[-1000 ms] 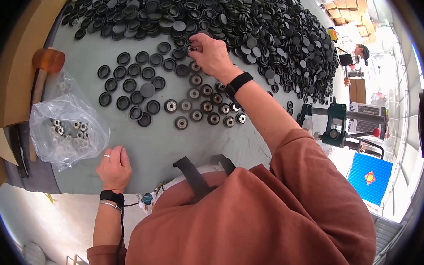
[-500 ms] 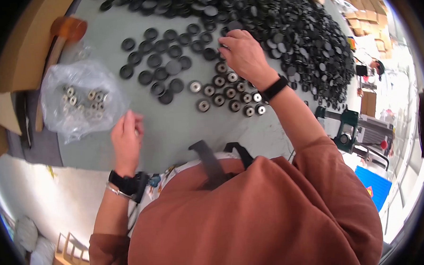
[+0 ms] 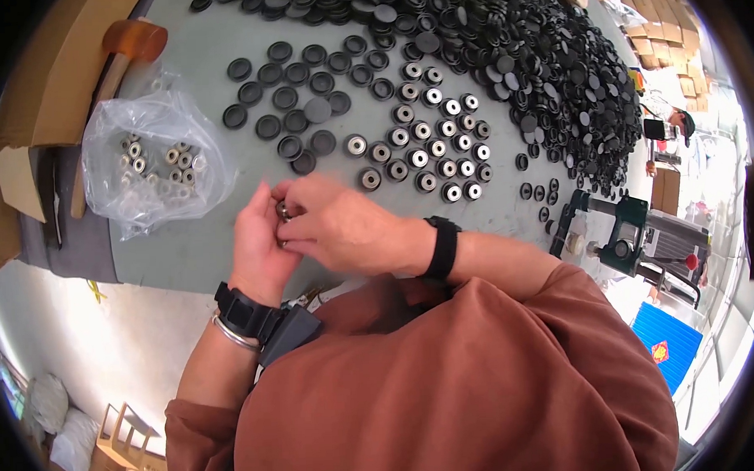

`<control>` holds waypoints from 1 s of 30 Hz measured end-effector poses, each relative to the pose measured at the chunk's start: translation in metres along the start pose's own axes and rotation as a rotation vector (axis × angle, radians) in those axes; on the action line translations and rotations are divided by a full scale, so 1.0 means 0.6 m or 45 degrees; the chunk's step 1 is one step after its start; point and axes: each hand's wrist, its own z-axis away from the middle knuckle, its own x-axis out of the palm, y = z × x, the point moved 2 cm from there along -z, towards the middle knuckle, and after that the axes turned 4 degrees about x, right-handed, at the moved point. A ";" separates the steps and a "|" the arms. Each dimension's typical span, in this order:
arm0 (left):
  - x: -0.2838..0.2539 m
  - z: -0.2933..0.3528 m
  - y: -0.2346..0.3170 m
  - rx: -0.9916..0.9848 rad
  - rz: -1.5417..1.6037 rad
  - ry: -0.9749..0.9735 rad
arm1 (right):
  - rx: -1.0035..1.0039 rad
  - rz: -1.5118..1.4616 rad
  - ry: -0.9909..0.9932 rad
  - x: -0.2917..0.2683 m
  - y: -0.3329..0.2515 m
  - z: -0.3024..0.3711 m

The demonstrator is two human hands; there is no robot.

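Observation:
Close to the table's near edge, my left hand (image 3: 258,247) and my right hand (image 3: 347,227) meet. Small shiny metal ring parts (image 3: 283,211) show between them, partly hidden by my fingers. The left hand is half closed around some of these parts, while the right one's bent fingers pinch at one. Beyond my hands, several black round caps (image 3: 284,97) lie loose on the table. To their right stands a group of black caps with metal rings seated in them (image 3: 419,159). A clear plastic bag (image 3: 206,171) with more metal rings (image 3: 174,156) inside lies left of my hands.
A big heap of black caps (image 3: 547,85) covers the table's far and right parts. At the far left, a mallet (image 3: 135,41) lies by a cardboard box (image 3: 39,115). A green-and-grey machine (image 3: 625,233) stands off the table's right side. Stacked cartons (image 3: 658,21) and a person are farther off.
My right hand has come back from the far caps, left and nearer, to meet my left hand, which moved slightly right. Ringed caps show where the right hand was.

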 end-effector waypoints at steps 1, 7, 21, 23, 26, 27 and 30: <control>0.003 0.001 -0.005 -0.014 0.075 0.040 | 0.001 0.017 0.004 0.001 0.003 0.003; 0.008 0.004 -0.012 0.065 0.105 0.161 | 0.318 -0.242 -0.365 -0.019 0.005 -0.006; -0.061 0.011 0.048 1.610 -2.547 0.231 | 0.517 0.406 0.323 -0.168 0.200 -0.009; -0.063 0.011 0.048 1.657 -2.552 0.229 | 0.498 0.492 0.267 -0.163 0.201 -0.011; -0.063 0.012 0.051 1.599 -2.578 0.257 | 0.464 0.509 0.221 -0.159 0.202 -0.015; -0.061 0.007 0.053 1.390 -2.471 0.259 | 0.461 0.447 0.236 -0.157 0.203 -0.013; -0.018 -0.005 0.049 0.764 -1.695 0.104 | 0.479 0.660 0.268 -0.161 0.200 -0.007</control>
